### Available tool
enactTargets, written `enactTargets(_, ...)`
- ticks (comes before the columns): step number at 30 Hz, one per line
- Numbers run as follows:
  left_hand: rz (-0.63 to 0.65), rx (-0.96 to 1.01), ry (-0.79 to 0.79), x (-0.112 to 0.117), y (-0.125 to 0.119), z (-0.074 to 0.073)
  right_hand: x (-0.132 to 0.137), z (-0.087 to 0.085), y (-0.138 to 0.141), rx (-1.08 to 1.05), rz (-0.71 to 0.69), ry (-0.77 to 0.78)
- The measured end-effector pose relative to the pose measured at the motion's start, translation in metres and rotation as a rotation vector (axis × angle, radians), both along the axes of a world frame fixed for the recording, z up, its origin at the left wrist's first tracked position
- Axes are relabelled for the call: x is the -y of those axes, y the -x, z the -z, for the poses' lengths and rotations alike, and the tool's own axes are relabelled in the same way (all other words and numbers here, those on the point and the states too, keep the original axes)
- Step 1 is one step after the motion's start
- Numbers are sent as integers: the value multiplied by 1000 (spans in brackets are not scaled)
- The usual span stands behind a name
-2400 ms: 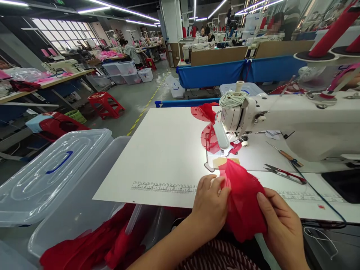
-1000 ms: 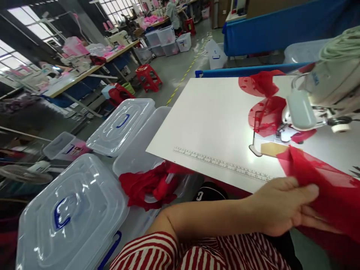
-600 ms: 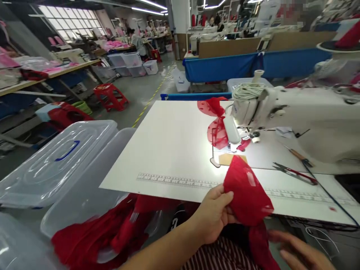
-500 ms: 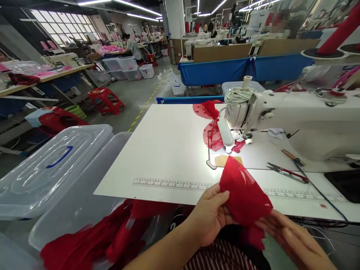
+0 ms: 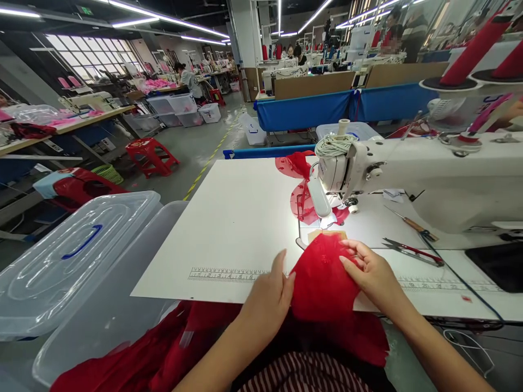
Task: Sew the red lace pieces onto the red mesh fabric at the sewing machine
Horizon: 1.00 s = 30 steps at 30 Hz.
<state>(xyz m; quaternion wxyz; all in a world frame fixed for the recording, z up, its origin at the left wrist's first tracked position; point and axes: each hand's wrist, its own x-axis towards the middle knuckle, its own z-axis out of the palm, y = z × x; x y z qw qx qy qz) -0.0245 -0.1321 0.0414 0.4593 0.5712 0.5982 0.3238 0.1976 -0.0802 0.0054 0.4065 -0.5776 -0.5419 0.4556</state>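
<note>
A piece of red fabric (image 5: 324,277) spans the table's front edge, and its lower part hangs over my lap. My left hand (image 5: 267,296) is at its left edge, index finger raised and the other fingers closed by the cloth. With thumb and fingertips, my right hand (image 5: 370,272) pinches the upper right edge. Beyond the fabric stands a white sewing machine (image 5: 441,185), its lamp lit. Sheer red pieces (image 5: 302,198) lie left of its needle area. More red cloth (image 5: 134,354) is heaped at the lower left, partly behind my left forearm.
Red-handled scissors (image 5: 414,252) and a wooden-handled pointed tool (image 5: 412,224) lie right on the white table (image 5: 229,218). A printed ruler (image 5: 220,275) runs along its front. Clear plastic bins (image 5: 81,250) stand at left, a red stool (image 5: 151,157) beyond. People sit farther back.
My right hand has risen from below the fabric to its upper right edge. The fabric has shifted left and spread wider. My left hand has moved left, its index finger now raised.
</note>
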Motion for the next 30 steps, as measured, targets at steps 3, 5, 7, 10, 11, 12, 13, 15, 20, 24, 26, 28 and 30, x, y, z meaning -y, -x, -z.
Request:
enactTargets(3, 23, -247, -342, -19, -11, -5, 4, 4, 4, 145, -33, -115)
enactTargets(5, 169, -181, -344, -35, -27, -6, 7, 1, 11, 239, -43, -235)
enactTargets(7, 201, -73, -168, -50, -41, -2, 10, -2, 17, 313, -66, -334)
enactTargets(10, 102, 122, 63, -66, -51, 9, 13, -3, 21, 328, -110, -384)
enactTargets(11, 72, 162, 99, -69, -52, 12, 14, -2, 22, 323, -117, -384)
enactTargets(12, 52, 182, 117, -71, -52, 15, 15, -1, 21, 316, -120, -379)
enactTargets(13, 42, 187, 121, -72, -51, 16, 15, 0, 21, 307, -121, -366)
enactTargets(15, 42, 180, 111, -73, -50, 19, 16, 0, 20, 282, -114, -332)
enactTargets(20, 60, 205, 108, -75, -50, 19, 12, -7, 14, 243, -100, -221)
enactTargets(24, 76, 242, 135, -76, -50, 19, 3, -9, 9, 347, -57, -200)
enactTargets(26, 81, 257, 140, -75, -49, 20, -2, -8, 10, 500, -16, -234)
enactTargets(28, 64, 270, 144, -74, -48, 21, -6, -6, 13, 658, 16, -240)
enactTargets(30, 32, 278, 151, -73, -46, 23, -8, -4, 14, 770, 13, -209)
